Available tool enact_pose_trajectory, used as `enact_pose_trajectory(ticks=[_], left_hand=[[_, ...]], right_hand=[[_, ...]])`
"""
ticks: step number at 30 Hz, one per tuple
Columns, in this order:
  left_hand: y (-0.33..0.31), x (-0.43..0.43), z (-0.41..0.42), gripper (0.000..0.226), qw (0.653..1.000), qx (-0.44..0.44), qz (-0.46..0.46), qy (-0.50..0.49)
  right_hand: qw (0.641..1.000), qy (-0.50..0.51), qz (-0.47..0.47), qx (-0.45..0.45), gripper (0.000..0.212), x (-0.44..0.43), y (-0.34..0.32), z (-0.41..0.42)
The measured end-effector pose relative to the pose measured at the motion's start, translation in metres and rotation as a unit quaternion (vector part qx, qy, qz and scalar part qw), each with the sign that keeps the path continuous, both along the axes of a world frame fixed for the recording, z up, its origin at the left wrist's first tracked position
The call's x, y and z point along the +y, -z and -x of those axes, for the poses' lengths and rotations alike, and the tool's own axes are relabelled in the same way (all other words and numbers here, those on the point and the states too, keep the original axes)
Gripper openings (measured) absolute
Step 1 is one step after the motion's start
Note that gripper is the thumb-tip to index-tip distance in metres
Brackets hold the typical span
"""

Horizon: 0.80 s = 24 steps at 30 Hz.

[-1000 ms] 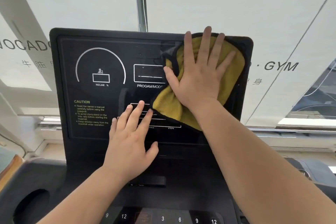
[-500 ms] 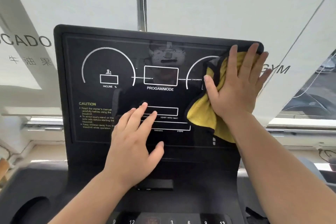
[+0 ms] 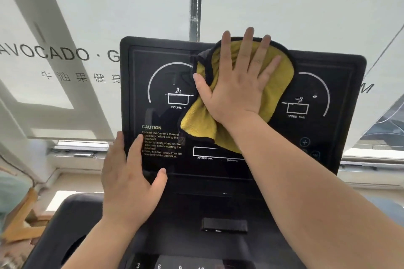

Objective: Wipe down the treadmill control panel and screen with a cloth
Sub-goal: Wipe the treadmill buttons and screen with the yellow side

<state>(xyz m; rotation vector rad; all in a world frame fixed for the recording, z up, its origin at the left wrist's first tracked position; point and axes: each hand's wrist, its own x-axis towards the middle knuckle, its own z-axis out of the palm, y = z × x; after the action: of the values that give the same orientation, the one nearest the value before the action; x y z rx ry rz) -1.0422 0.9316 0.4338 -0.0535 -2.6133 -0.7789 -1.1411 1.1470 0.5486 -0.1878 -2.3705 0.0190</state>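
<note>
Head view showed a yellow microfibre cloth [image 3: 277, 87] pressed flat against the upper middle of the treadmill's display screen [image 3: 323, 67] by the right hand [image 3: 236, 94]. The fingers [image 3: 226, 54] of that hand were spread wide and straight, nothing being gripped. This flat, open hold was judged to have been chosen so that a broad patch of cloth was loaded evenly against the glossy surface.

The left hand [image 3: 129, 183] was laid open on the screen's lower left corner. Its straight fingers were set across the left edge beside the CAUTION text [image 3: 161, 141], and its thumb was splayed onto the lower bezel. It held nothing and was judged to be there as a brace, steadying the console against the wiping pressure.

The cloth was trapped under the right palm and fingers. Its dark-hemmed top edge was overshot by the index and middle fingertips at the screen's upper rim, and a dark fold lay just above the thumb. Loose yellow cloth bulged out to the right of the little finger and hung below the wrist toward the DISTANCE readout [image 3: 216, 153]. The numbered control panel [image 3: 179, 265] at the frame's bottom was not touched by the cloth, so that part of the job was judged not yet in hand.
</note>
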Motion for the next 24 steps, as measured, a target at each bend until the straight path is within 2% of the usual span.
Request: enact_pose_trajectory(ticks=[5, 9, 14, 16, 19, 24], left_hand=[[0.007, -0.014, 0.001, 0.084, 0.998, -0.012, -0.048, 0.043], [0.007, -0.029, 0.003, 0.038, 0.994, 0.011, -0.086, 0.066], [0.01, -0.046, 0.007, 0.029, 0.989, 0.016, -0.089, 0.115], [0.014, -0.05, 0.009, 0.027, 0.987, 0.025, -0.088, 0.13], [0.014, -0.054, 0.009, 0.03, 0.982, 0.016, -0.094, 0.163], [0.011, -0.076, 0.01, 0.026, 0.963, -0.033, -0.129, 0.236]], right_hand=[[0.996, -0.062, -0.056, -0.019, 0.095, -0.065, 0.003, 0.014], [0.986, -0.103, -0.123, -0.039, 0.085, -0.082, 0.007, 0.016], [0.98, -0.111, -0.161, -0.035, 0.082, -0.029, 0.035, -0.012], [0.99, -0.057, -0.123, -0.033, 0.084, 0.0, 0.05, -0.027], [0.999, 0.031, -0.01, -0.039, 0.087, 0.029, 0.058, -0.044], [0.993, 0.08, 0.081, -0.027, 0.088, 0.0, 0.045, -0.034]])
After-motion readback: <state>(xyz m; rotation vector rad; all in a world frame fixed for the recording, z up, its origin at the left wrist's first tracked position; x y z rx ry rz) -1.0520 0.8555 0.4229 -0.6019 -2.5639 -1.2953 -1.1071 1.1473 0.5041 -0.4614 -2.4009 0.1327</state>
